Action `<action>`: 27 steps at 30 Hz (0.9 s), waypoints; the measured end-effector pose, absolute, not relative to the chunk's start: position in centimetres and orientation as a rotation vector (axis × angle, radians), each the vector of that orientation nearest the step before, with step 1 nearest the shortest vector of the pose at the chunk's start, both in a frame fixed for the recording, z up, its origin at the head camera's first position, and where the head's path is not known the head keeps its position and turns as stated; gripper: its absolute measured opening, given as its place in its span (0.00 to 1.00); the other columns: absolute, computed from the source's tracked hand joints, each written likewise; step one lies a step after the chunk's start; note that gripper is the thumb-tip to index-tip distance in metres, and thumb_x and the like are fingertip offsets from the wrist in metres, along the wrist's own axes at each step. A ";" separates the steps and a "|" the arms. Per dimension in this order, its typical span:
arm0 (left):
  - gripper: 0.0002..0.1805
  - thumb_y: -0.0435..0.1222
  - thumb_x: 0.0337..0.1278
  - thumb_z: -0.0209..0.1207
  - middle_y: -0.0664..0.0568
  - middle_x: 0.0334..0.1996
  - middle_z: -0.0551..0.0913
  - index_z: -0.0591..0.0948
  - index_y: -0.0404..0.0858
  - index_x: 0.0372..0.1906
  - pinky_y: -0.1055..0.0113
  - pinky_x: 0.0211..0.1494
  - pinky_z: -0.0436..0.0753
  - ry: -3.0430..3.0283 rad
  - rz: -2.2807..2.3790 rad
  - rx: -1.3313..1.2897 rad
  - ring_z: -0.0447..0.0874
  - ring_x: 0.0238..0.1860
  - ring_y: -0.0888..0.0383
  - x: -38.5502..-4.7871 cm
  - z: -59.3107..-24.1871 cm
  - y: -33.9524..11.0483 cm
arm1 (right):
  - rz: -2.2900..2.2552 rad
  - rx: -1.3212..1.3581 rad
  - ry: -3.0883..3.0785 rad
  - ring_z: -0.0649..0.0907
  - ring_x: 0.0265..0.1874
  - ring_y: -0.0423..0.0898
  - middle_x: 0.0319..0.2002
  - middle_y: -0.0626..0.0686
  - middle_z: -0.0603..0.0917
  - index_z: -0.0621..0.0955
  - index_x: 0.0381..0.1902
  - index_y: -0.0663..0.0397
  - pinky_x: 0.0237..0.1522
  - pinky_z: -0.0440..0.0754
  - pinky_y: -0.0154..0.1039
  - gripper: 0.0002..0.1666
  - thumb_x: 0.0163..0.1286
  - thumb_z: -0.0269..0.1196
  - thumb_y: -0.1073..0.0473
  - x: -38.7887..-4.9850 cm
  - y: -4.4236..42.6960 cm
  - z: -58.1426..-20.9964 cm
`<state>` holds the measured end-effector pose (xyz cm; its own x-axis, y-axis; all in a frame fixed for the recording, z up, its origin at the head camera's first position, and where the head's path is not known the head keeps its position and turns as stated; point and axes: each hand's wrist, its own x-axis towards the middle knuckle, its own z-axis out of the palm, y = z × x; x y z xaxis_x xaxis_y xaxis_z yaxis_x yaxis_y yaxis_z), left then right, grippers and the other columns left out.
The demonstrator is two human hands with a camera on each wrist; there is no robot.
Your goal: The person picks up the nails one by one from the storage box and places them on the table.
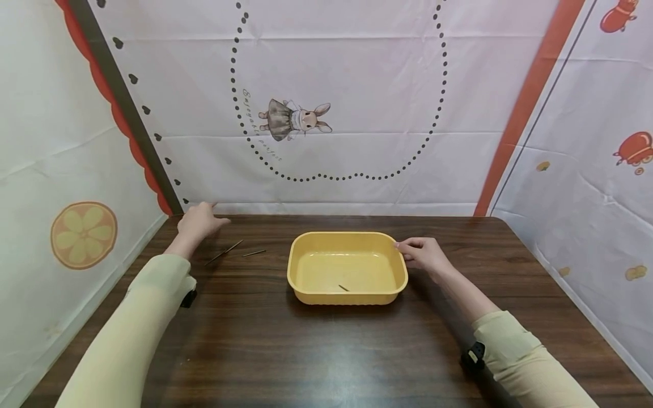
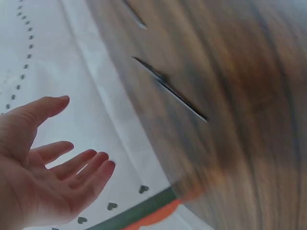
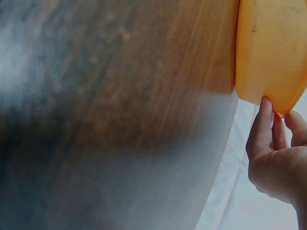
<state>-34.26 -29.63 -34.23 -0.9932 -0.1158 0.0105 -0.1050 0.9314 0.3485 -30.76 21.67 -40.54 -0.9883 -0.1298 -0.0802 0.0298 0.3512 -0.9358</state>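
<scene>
A yellow plastic basin stands on the table, with one small thin dark rod lying inside it. At the basin's right side my right hand pinches the rim between thumb and fingers; the right wrist view shows the fingertips against the basin's wall. My left hand is over the back left of the table, fingers spread and relaxed, holding nothing. Near it lie a longer thin metallic piece, thicker near its middle, and a shorter thin rod. Their exact kind cannot be made out.
The dark wood-grain table has its back edge against a white printed cloth. Similar cloths hang along the left and right sides.
</scene>
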 end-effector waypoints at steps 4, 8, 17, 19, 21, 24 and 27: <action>0.44 0.51 0.65 0.57 0.27 0.71 0.61 0.54 0.32 0.77 0.34 0.57 0.78 -3.038 -0.680 0.099 0.66 0.65 0.27 -34.6 -33.2 -28.4 | -1.720 -0.082 2.465 0.85 0.32 0.35 0.35 0.45 0.86 0.81 0.52 0.72 0.39 0.89 0.33 0.25 0.71 0.63 0.53 -30.7 21.7 -40.6; 0.45 0.50 0.64 0.57 0.28 0.72 0.61 0.54 0.32 0.77 0.34 0.67 0.72 -3.024 -0.731 0.020 0.65 0.67 0.29 -35.2 -32.6 -27.3 | -1.723 -0.077 2.468 0.85 0.32 0.36 0.35 0.46 0.87 0.81 0.52 0.72 0.39 0.89 0.33 0.25 0.71 0.63 0.52 -30.7 21.7 -40.6; 0.47 0.49 0.65 0.58 0.31 0.76 0.55 0.50 0.32 0.78 0.36 0.75 0.63 -3.021 -0.798 -0.066 0.55 0.74 0.32 -36.2 -30.1 -24.9 | -1.740 -0.086 2.449 0.85 0.31 0.35 0.32 0.44 0.87 0.80 0.51 0.73 0.38 0.89 0.32 0.25 0.70 0.64 0.53 -30.7 21.6 -40.5; 0.46 0.50 0.65 0.58 0.31 0.75 0.56 0.51 0.32 0.78 0.37 0.75 0.64 -3.015 -0.791 -0.074 0.56 0.74 0.33 -36.3 -29.7 -24.4 | -1.768 -0.085 2.420 0.85 0.30 0.35 0.31 0.44 0.87 0.80 0.51 0.74 0.37 0.89 0.32 0.25 0.70 0.64 0.54 -30.7 21.6 -40.5; 0.46 0.50 0.65 0.58 0.31 0.75 0.57 0.51 0.32 0.78 0.38 0.76 0.63 -3.007 -0.790 -0.099 0.57 0.74 0.33 -36.3 -29.3 -23.7 | -1.766 -0.090 2.414 0.86 0.30 0.35 0.30 0.43 0.87 0.80 0.51 0.74 0.37 0.89 0.33 0.25 0.70 0.64 0.54 -30.7 21.6 -40.4; 0.46 0.50 0.64 0.59 0.32 0.75 0.58 0.53 0.33 0.77 0.39 0.77 0.62 -2.995 -0.795 -0.136 0.57 0.74 0.34 -36.2 -29.0 -22.8 | -1.748 -0.095 2.409 0.86 0.30 0.36 0.31 0.45 0.88 0.80 0.52 0.73 0.37 0.90 0.34 0.25 0.71 0.63 0.53 -30.8 21.5 -40.3; 0.46 0.50 0.63 0.60 0.33 0.75 0.58 0.53 0.34 0.78 0.40 0.78 0.61 -2.988 -0.810 -0.167 0.56 0.75 0.34 -36.2 -28.8 -22.0 | -1.720 -0.098 2.410 0.87 0.31 0.36 0.33 0.47 0.88 0.79 0.53 0.72 0.38 0.90 0.36 0.26 0.72 0.62 0.52 -30.8 21.5 -40.0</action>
